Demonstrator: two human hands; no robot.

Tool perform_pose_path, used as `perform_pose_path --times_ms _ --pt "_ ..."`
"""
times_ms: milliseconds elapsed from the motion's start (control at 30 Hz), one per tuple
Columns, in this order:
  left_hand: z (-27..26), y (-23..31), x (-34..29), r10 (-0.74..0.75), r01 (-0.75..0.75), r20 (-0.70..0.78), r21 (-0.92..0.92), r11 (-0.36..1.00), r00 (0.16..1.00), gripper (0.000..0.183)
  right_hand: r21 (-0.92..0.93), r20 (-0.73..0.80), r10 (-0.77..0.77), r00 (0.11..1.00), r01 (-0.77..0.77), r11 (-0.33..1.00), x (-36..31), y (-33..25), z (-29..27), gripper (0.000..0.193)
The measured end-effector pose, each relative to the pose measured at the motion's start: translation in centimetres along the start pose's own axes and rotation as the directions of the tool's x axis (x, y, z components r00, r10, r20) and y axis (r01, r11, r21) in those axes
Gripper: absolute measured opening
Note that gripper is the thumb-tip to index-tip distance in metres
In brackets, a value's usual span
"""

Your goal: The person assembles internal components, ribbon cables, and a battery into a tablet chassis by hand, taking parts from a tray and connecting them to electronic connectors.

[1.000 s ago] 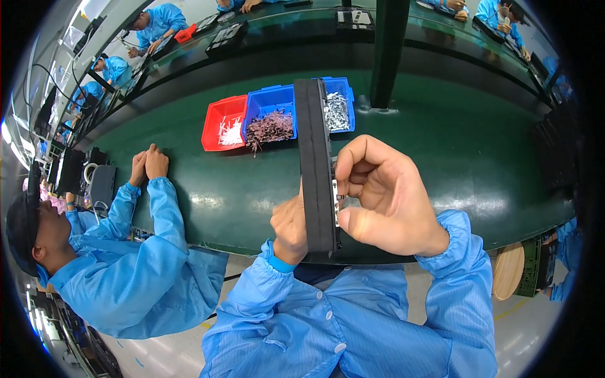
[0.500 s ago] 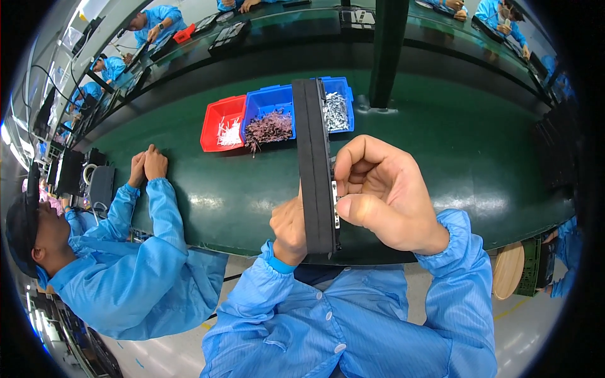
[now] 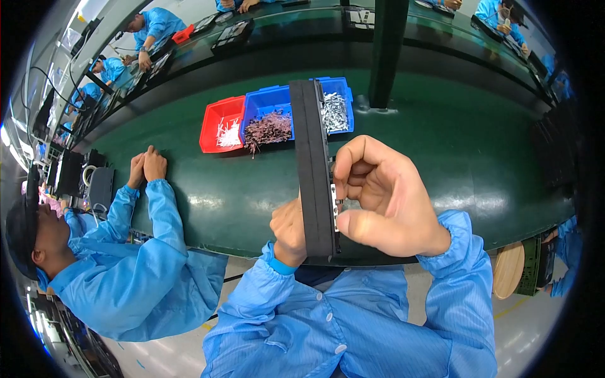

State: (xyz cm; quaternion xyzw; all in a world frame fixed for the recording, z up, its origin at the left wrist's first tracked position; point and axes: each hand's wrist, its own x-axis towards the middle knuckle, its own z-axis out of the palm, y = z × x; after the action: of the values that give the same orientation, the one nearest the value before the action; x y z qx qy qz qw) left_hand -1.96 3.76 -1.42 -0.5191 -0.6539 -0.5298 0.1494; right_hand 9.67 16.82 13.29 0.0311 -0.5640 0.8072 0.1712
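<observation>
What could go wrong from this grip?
1. The left hand holds only the bottom of the long black panel, which stands on edge above the table; the tall free end may tip or slip.
2. The right hand works a small metal part on the panel's edge with its fingertips; it may drop.
3. The panel's top hangs over the blue bin; a fall could scatter its parts.

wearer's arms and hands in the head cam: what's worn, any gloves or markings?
Both hands, left hand and right hand, are bare: no gloves, rings or watch visible. Both arms are in light blue, finely striped smock sleeves with gathered elastic cuffs: the left sleeve shows a slightly brighter blue inner cuff at the wrist, and the right sleeve is puffed above its cuff. No markings visible on either sleeve.
</observation>
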Motion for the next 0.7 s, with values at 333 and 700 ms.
perform_pose_path --times_ms 333,700 --pt "0.1 0.3 -0.1 0.016 -0.015 -0.039 0.038 0.999 0.999 0.035 -0.030 -0.019 0.099 0.995 -0.100 0.995 0.4 -1.1 0.2 0.029" --pt "0.6 -0.8 -0.5 0.112 -0.112 -0.053 0.003 0.994 0.992 0.035 -0.012 0.036 0.023 0.999 -0.022 1.000 0.1 -0.2 -0.1 0.043"
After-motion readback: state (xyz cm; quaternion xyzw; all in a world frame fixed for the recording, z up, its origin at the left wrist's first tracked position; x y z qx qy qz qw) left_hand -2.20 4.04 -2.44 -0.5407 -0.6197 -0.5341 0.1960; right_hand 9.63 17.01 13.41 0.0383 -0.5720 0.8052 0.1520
